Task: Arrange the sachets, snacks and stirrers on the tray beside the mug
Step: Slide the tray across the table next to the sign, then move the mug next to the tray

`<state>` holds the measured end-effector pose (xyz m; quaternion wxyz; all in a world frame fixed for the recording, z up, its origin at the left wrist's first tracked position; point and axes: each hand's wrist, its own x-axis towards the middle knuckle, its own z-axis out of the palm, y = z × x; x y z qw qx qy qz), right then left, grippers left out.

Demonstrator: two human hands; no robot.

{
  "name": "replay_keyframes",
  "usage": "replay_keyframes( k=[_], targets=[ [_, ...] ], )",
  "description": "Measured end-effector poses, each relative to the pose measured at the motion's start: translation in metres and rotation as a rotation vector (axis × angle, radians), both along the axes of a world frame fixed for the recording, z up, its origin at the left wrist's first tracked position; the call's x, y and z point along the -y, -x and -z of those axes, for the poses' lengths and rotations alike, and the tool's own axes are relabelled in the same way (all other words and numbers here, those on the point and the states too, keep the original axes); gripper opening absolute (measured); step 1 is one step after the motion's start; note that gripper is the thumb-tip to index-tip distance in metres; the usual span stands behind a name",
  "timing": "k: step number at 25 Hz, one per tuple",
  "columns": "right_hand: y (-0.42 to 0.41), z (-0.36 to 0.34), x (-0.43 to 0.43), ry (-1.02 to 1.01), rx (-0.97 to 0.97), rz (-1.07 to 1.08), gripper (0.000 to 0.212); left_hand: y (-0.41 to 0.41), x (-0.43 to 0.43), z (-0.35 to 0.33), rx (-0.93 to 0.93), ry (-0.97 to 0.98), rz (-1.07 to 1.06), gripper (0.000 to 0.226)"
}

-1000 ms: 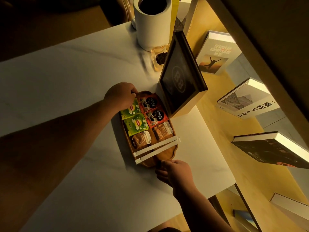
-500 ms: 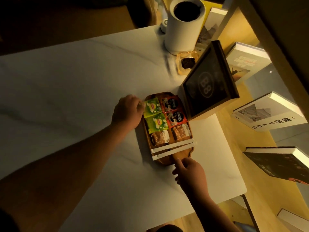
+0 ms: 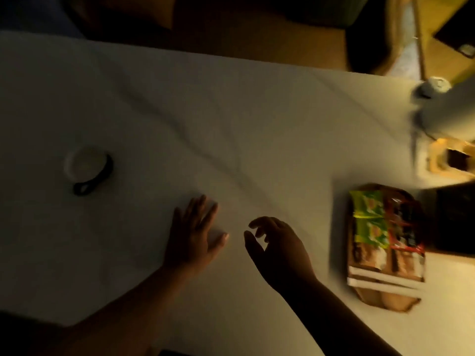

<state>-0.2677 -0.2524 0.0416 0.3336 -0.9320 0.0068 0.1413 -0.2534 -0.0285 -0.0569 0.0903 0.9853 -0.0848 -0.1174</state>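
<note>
The wooden tray point(image 3: 401, 303) lies at the right of the white table, blurred by camera motion. On it lie green sachets point(image 3: 367, 219), red-and-black sachets point(image 3: 403, 227), brown snacks point(image 3: 370, 255) and two white stirrers point(image 3: 383, 280) across its near end. A white mug with a dark handle point(image 3: 86, 167) stands far off at the left. My left hand point(image 3: 194, 235) hovers flat over the table's middle with fingers spread and holds nothing. My right hand point(image 3: 276, 246) is beside it, fingers loosely curled and apart, also holding nothing. Both hands are well left of the tray.
A tall white cylinder point(image 3: 447, 109) stands at the far right, with a small glass dish of dark bits point(image 3: 452, 158) below it. A dark box point(image 3: 452, 219) sits right of the tray. The table's far edge point(image 3: 231, 56) borders a dark floor.
Both hands have let go of the tray and moved left over the table's middle. The view has swung left, bringing the mug into sight and pushing the tray to the right.
</note>
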Motion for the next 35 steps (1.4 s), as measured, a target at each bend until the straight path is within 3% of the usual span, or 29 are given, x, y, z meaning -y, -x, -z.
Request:
replay_keyframes(
  k=[2,8,14,18,21,24,27,32,35],
  targets=[
    [-0.028,-0.001,-0.076,-0.074,-0.026,-0.146,0.038,0.013,-0.062,-0.002,-0.027,-0.016,-0.117,0.084],
    [-0.074,0.008,-0.258,-0.314,-0.27,-0.23,0.041,0.041,-0.188,-0.005,-0.034,-0.063,-0.311,0.087],
    [-0.083,0.033,-0.383,-0.695,-0.672,0.163,0.05,0.048,-0.241,0.005,-0.008,-0.02,-0.34,0.098],
    [-0.088,0.038,-0.416,-0.986,-0.829,0.444,0.029,0.052,-0.241,0.011,0.005,0.011,-0.363,0.1],
    [-0.091,0.039,-0.428,-1.028,-0.816,0.525,0.003,0.052,-0.243,0.013,-0.01,0.013,-0.356,0.097],
    [-0.098,0.04,-0.429,-0.912,-0.73,0.537,0.015,0.052,-0.243,0.013,-0.002,0.004,-0.342,0.096],
    [-0.103,0.029,-0.404,-0.919,-0.654,0.571,0.027,0.051,-0.242,0.012,-0.002,-0.033,-0.307,0.092],
    [-0.062,0.004,-0.282,-1.044,-0.557,0.673,0.025,0.052,-0.224,0.011,0.012,-0.105,-0.283,0.087],
    [-0.004,-0.007,-0.193,-1.164,-0.51,0.841,0.02,0.044,-0.168,0.01,0.016,-0.085,-0.088,0.085]
  ],
)
